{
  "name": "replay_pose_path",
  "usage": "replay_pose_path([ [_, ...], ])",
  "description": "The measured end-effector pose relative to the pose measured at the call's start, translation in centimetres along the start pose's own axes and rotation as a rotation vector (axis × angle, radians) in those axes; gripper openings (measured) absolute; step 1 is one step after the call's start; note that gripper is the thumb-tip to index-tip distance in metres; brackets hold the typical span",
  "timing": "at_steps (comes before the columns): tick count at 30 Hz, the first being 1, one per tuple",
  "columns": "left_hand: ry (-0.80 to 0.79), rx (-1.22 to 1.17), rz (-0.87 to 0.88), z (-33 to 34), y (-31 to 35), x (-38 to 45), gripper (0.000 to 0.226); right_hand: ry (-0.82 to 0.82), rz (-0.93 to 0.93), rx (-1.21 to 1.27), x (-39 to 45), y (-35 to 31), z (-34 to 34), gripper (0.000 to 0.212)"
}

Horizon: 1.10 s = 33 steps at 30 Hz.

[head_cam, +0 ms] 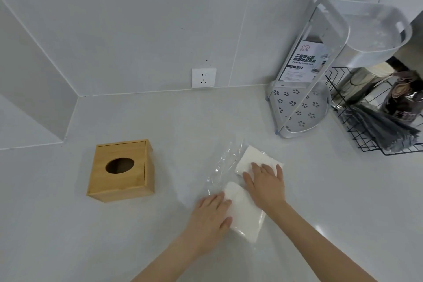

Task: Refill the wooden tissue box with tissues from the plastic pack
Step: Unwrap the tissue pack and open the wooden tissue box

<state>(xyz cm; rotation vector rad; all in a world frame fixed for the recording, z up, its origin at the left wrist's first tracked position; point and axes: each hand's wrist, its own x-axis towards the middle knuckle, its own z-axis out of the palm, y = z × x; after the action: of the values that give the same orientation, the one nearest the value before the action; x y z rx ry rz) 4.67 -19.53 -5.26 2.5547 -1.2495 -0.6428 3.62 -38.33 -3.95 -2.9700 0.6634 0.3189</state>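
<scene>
A wooden tissue box point(121, 170) with an oval hole in its lid stands on the grey countertop at the left, its lid on. To its right lies a clear plastic pack point(223, 163), opened and crumpled. One stack of white tissues point(250, 155) lies at the far end, and my right hand point(266, 184) rests flat on it, fingers spread. A second white stack point(246, 215) lies nearer to me, partly in plastic, with my left hand point(211, 215) pressed on its left edge.
A white two-tier corner rack point(304, 107) with a product label stands at the back right. Beside it is a black wire basket point(375, 142) with dark packets. A wall socket point(203, 77) sits on the tiled back wall. The wall corner lies at the left.
</scene>
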Motion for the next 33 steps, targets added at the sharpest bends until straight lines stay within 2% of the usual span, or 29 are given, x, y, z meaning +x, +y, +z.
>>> replay_pose_path([
  [4,-0.037,-0.115,0.049,0.6,2.4,1.1,0.044,-0.034,0.054,0.004,2.8,-1.3,-1.1,0.049],
  [5,-0.002,-0.157,0.090,0.8,2.9,1.6,0.050,-0.047,0.062,0.007,3.4,-1.7,-1.2,0.049],
  [8,-0.154,-0.300,0.166,0.1,4.3,3.0,0.053,-0.067,0.045,0.021,4.7,-2.9,-1.2,0.049],
  [11,-0.087,-0.376,0.201,-0.2,4.5,4.0,0.046,-0.071,-0.036,0.052,5.3,-3.9,-0.7,0.051],
  [15,0.028,-0.322,0.149,-1.2,2.2,5.0,0.063,-0.056,-0.159,0.131,5.9,-5.0,-0.2,0.056],
  [19,0.060,-0.181,0.095,-2.5,-1.6,5.5,0.072,-0.093,-0.268,0.197,7.0,-6.0,-0.2,0.053],
  [22,0.057,-0.135,0.023,-3.8,-4.2,6.1,0.055,-0.096,-0.302,0.326,7.7,-5.9,-0.9,0.045],
  [24,0.098,-0.112,-0.014,-5.1,-5.4,6.8,0.050,0.022,-0.260,0.439,6.9,-4.9,-1.7,0.041],
  [27,0.142,-0.018,-0.029,-7.0,-6.9,8.9,0.077,0.147,-0.089,0.516,3.3,-2.8,-2.1,0.050],
  [30,0.077,0.088,-0.027,-7.5,-8.1,11.1,0.089,0.087,0.106,0.407,-0.7,-1.7,-0.6,0.078],
  [33,-0.006,0.142,-0.059,-7.0,-8.7,12.4,0.075,-0.027,0.185,0.308,-2.5,-1.4,1.0,0.089],
])
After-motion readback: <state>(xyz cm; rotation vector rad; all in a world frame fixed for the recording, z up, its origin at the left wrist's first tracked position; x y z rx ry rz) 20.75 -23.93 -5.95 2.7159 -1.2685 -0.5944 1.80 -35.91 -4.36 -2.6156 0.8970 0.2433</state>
